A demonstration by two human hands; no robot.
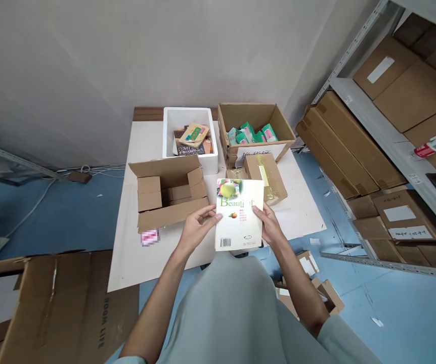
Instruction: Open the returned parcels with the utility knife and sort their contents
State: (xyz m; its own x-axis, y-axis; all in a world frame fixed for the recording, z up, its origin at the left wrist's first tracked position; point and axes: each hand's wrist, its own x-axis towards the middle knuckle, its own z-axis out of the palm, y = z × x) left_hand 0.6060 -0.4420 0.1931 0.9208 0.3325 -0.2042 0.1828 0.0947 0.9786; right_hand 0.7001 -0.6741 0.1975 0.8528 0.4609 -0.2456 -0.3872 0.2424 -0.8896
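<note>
Both hands grasp one book [240, 215]. The left hand [197, 228] pinches its left edge and the right hand [271, 226] clasps its right edge. The book hangs in the air just right of the open cardboard box [168, 194] and a little nearer the person than that box, over the near edge of the worktop [134, 253].

The printed cover faces up towards the camera. Its long axis runs away from the person, with the fruit picture at the far end and the barcode at the near end, so the title reads upright.

Held this way, it seems best to keep an even pinch on both side edges, with fingertips clear of the cover's middle and the book level, so it neither bows nor slips.

Behind the open cardboard box stands a white foam box [189, 134] with books in it. Behind and to the right is a carton of green packets [256, 131].
</note>
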